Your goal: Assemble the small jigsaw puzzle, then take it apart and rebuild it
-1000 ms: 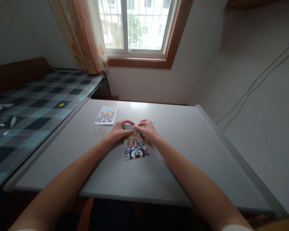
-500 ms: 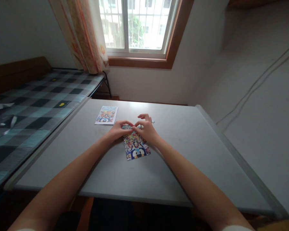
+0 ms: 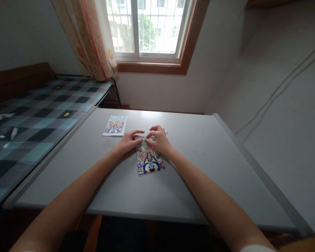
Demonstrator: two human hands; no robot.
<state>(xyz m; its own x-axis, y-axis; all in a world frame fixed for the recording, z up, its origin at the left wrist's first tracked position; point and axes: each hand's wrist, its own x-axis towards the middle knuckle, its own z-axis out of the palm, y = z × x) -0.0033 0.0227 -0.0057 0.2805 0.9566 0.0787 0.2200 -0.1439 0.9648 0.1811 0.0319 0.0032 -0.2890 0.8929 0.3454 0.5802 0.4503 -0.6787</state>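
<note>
1. Since the earlier frame, the puzzle [image 3: 150, 160] has shifted slightly rightward, and the left hand's [image 3: 127, 141] thumb and forefinger have parted narrowly.
2. Surroundings: a picture card [image 3: 115, 125] lies toward the desk's [image 3: 212, 175] far-left corner, well apart. Loose pieces [image 3: 166, 132] sit just beyond the right hand [image 3: 160, 140].
3. The puzzle lies flat mid-desk, crowded and colourful, with a blue face at its near edge.
4. Both hands' fingertips cover its far edge. Whether the curled right hand pinches a piece cannot be told.

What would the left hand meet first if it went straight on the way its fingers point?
Probably the right hand: the left hand points across the far edge of the puzzle toward it, almost touching.
</note>
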